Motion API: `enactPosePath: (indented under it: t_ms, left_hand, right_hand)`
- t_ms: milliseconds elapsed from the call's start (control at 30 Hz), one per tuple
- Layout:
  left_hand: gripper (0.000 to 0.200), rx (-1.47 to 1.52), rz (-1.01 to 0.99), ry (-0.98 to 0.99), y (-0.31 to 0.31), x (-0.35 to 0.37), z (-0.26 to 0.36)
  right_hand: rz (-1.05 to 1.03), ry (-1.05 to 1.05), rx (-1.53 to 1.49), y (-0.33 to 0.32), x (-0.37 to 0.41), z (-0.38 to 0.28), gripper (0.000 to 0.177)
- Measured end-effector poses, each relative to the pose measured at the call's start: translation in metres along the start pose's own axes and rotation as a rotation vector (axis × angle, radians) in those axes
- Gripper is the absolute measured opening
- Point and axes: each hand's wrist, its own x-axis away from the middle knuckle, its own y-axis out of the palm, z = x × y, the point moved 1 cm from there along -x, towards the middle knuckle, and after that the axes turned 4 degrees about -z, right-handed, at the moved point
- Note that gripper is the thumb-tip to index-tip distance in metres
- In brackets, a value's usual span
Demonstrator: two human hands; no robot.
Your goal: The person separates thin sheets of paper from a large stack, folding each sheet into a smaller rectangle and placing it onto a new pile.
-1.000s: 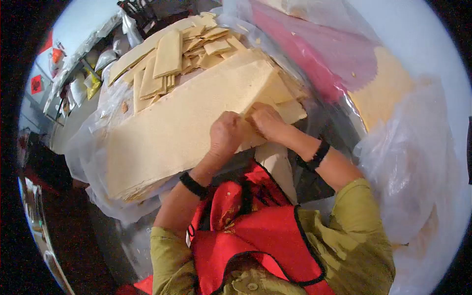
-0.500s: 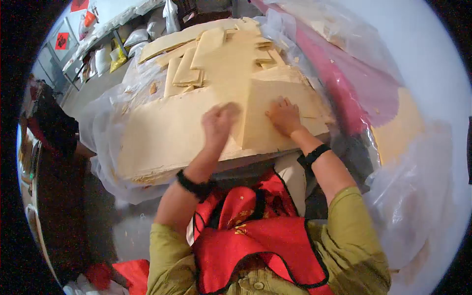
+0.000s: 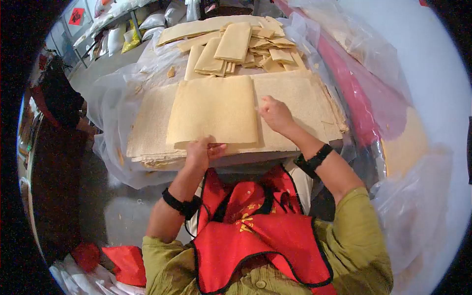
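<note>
A: Your left hand [image 3: 198, 152], what's it on?
B: Near edge of the folded sheet [image 3: 214, 110]. You've got that edge clamped between thumb and fingers, palm toward you.
A: Your right hand [image 3: 276, 114]?
B: Fingers curled together, just beside the sheet's right edge, over the stack [image 3: 300, 105]. Can't tell if you're touching the stack or pinching anything.
A: Sheet position?
B: Flat on the stack, about mid-length, straight fold on your right. Stack shows on both sides of it.
A: And the stack?
B: Lies along the near edge of the desk, long side facing you. Layers visible at its near left corner. Clear plastic [image 3: 115, 110] sticks out past its left end.
A: Beyond it?
B: Cut strips [image 3: 233, 42], folded ones on the left, smaller pieces heaped on the right, toward the far edge of the desk.
A: Right of you?
B: Pink plastic [image 3: 351, 91], running along past the stack's right end.
A: Anyone else?
B: Person in dark clothes [image 3: 59, 93], off to your left, well apart from your hands.
</note>
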Motion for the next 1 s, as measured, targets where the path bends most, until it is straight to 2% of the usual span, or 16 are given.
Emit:
enactPosePath:
  t_ms: [33, 133, 233, 267, 367, 400, 500, 567, 633, 667, 767, 867, 1000]
  left_hand:
    - [0.019, 0.009, -0.013, -0.033, -0.007, -0.006, -0.002]
    - [0.023, -0.265, -0.200, -0.119, -0.005, 0.028, -0.001]
    - [0.033, -0.868, -0.147, 0.563, 0.018, 0.040, 0.003]
    - [0.047, -1.079, -0.076, 1.042, 0.024, 0.032, 0.008]
    - [0.056, -1.399, -0.044, 1.092, 0.039, 0.002, -0.003]
    - [0.062, -1.453, -0.121, 1.188, 0.041, -0.002, -0.003]
    - [0.059, -1.348, -0.044, 1.073, 0.046, 0.001, -0.011]
    - [0.061, -1.293, -0.092, 1.014, 0.045, -0.005, -0.007]
    - [0.064, -1.325, -0.089, 0.928, 0.043, -0.018, -0.008]
    - [0.062, -1.337, -0.010, 1.062, 0.037, -0.033, -0.022]
    - [0.058, -1.471, -0.071, 1.211, 0.048, -0.007, -0.012]
    - [0.059, -1.252, -0.294, 0.875, 0.057, 0.005, 0.002]
    - [0.047, -1.297, -0.001, 1.089, 0.057, -0.019, -0.021]
  right_hand:
    - [-0.014, 0.028, 0.009, 0.015, -0.009, 0.001, 0.042]
    - [-0.072, 0.100, -0.065, 0.028, -0.021, 0.006, 0.043]
    - [-0.087, 0.145, -0.140, 0.041, -0.032, 0.018, 0.040]
    - [-0.084, 0.149, -0.156, 0.045, -0.035, 0.021, 0.039]
    - [-0.364, 0.450, -0.335, 0.030, -0.038, 0.001, 0.028]
    - [-0.352, 0.418, -0.572, 0.029, -0.043, 0.000, 0.025]
    - [-0.315, 0.310, -1.224, 0.026, -0.048, -0.012, 0.010]
    - [-0.274, 0.383, -1.397, 0.025, -0.043, -0.024, 0.011]
    - [-0.224, 0.426, -1.400, 0.028, -0.041, -0.022, 0.014]
    - [-0.194, 0.451, -1.402, 0.030, -0.039, -0.019, 0.015]
    - [-0.260, 0.372, -1.334, 0.033, -0.037, -0.006, 0.017]
    - [-0.138, 0.374, -1.158, 0.032, -0.033, -0.011, 0.017]
    - [-0.095, 0.299, -1.149, 0.040, -0.039, -0.011, 0.018]
